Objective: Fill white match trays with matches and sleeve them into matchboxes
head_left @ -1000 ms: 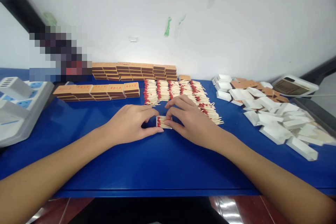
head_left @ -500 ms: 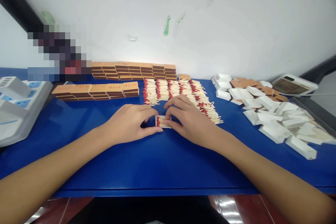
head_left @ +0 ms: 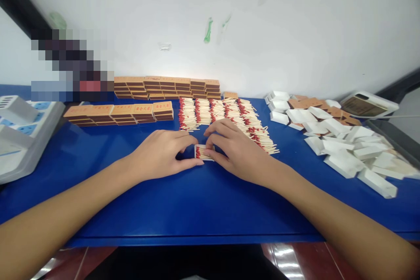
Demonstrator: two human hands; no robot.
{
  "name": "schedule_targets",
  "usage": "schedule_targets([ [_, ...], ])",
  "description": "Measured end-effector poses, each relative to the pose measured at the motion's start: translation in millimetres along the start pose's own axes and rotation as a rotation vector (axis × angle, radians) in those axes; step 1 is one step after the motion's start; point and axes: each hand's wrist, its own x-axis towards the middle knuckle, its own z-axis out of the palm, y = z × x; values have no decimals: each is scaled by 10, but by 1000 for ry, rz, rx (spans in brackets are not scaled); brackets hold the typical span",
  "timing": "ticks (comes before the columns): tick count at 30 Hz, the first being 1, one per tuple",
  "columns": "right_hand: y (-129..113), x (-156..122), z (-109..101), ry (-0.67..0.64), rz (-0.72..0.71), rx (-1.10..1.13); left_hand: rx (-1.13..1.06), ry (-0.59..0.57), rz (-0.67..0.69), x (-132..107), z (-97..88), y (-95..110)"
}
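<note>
A small white matchbox tray [head_left: 204, 159] lies on the blue table between my hands, with red-headed matches [head_left: 200, 152] in it. My left hand [head_left: 167, 151] holds the tray's left end between thumb and forefinger. Over its right end, my right hand [head_left: 231, 148] has thumb and forefinger closed on the matches, its other fingers curled above. That hand hides the tray's right part. Just beyond my hands, loose matches [head_left: 203, 113] lie in several bunches, red heads mostly to the left.
Closed orange matchboxes [head_left: 142, 110] stand stacked at the left and in a longer row [head_left: 167, 87] along the wall. White empty trays [head_left: 344, 159] and orange sleeves [head_left: 303, 103] are heaped at the right. A power strip [head_left: 39, 131] sits far left, a phone [head_left: 369, 104] far right.
My right thumb and forefinger have shifted very slightly over the matches in the tray. My left hand keeps its place.
</note>
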Motion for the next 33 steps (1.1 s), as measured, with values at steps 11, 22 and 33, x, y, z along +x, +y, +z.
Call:
schedule_targets([
  [11, 496, -25, -142, 66, 115, -256, 3, 9, -58, -1, -8, 14],
  [22, 606, -18, -12, 31, 98, -250, -14, -115, -55, 19, -18, 20],
  [33, 573, -40, -85, -21, 83, -293, -7, -101, -45, 16, -8, 8],
])
